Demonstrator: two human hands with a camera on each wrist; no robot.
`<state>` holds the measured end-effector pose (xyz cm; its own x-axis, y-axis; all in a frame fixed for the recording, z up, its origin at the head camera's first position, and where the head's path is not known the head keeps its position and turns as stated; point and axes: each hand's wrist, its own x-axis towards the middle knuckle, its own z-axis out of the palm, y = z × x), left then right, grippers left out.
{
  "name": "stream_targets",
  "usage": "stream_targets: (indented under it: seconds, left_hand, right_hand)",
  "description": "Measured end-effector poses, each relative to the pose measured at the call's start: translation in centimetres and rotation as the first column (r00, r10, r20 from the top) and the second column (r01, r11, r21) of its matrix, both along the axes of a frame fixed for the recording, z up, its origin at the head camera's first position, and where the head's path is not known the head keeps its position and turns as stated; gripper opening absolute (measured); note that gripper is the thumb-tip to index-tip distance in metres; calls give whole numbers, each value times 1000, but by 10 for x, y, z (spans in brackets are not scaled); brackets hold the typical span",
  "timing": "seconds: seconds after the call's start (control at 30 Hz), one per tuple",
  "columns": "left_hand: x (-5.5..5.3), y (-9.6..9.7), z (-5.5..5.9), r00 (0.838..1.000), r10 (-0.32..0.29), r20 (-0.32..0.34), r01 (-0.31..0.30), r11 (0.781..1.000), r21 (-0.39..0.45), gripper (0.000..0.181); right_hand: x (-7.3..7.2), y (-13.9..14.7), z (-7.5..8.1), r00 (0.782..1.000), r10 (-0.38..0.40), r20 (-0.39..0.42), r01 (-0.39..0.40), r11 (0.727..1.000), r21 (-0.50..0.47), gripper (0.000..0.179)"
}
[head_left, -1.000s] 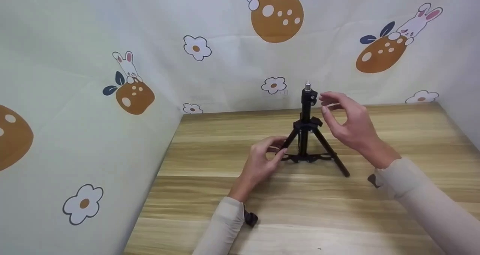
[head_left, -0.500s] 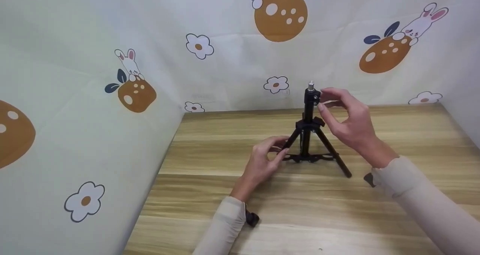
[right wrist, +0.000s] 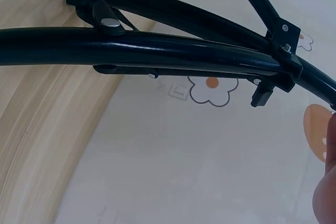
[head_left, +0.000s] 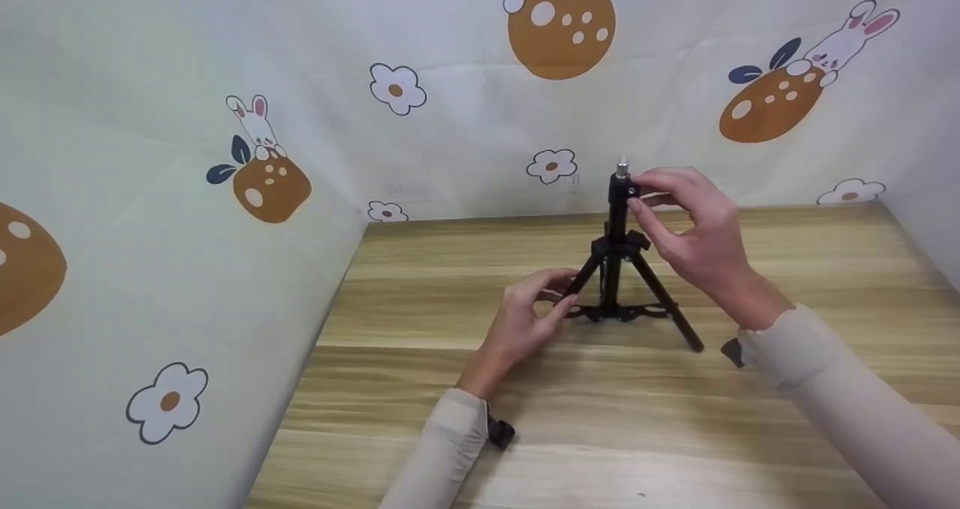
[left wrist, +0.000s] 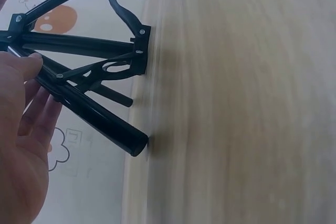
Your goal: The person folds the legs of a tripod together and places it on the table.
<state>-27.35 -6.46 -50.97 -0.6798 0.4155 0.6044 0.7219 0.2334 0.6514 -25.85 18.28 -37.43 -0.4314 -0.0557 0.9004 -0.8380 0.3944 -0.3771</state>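
A small black tripod stand (head_left: 613, 288) stands upright with its legs spread and a silver stud (head_left: 622, 169) on top. My left hand (head_left: 517, 321) holds its left leg, thumb on the near side; the left wrist view shows this leg (left wrist: 102, 118) with the thumb and fingers around its upper part. At the top of the column, my right hand (head_left: 705, 235) pinches the black locking knob (head_left: 634, 189) between thumb and fingers. In the right wrist view, the tripod's leg (right wrist: 173, 51) crosses the picture; only a bit of the hand shows at the right edge, and the knob is out of sight.
The stand rests on a wood-grain table (head_left: 600, 434). Behind it and at the left hangs a pale cloth (head_left: 457, 142) printed with rabbits, oranges and flowers. Black pieces (head_left: 500, 431) show at both sleeve cuffs.
My right hand has moved left from just beside the column and taken hold of the knob. The left hand keeps its hold on the leg. The head view has shifted slightly.
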Motion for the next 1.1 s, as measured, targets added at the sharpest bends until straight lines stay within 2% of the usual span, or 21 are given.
stream_targets:
  seconds: [0.17, 0.33, 0.57, 0.77, 1.1]
  left_hand:
    - [1, -1, 0, 1000, -13, 20, 13, 1000, 7, 38]
    - [1, -1, -1, 999, -15, 37, 14, 1000, 22, 42]
    - [0, 1, -2, 1000, -12, 24, 11, 1000, 29, 42]
    - [1, 2, -1, 1000, -6, 29, 5, 999, 36, 39]
    - [0, 5, -2, 1000, 15, -6, -15, 999, 52, 33]
  right_hand:
    - [-7, 9, -7, 999, -19, 28, 19, 999, 27, 30]
    - [-15, 17, -8, 998, 1, 68, -4, 999, 37, 26]
    - [-14, 18, -5, 993, -9, 120, 2, 998, 56, 20]
    - [-13, 17, -5, 985, -50, 166, 41, 998, 55, 22]
    - [-9, 15, -2, 981, -60, 185, 48, 997, 64, 20]
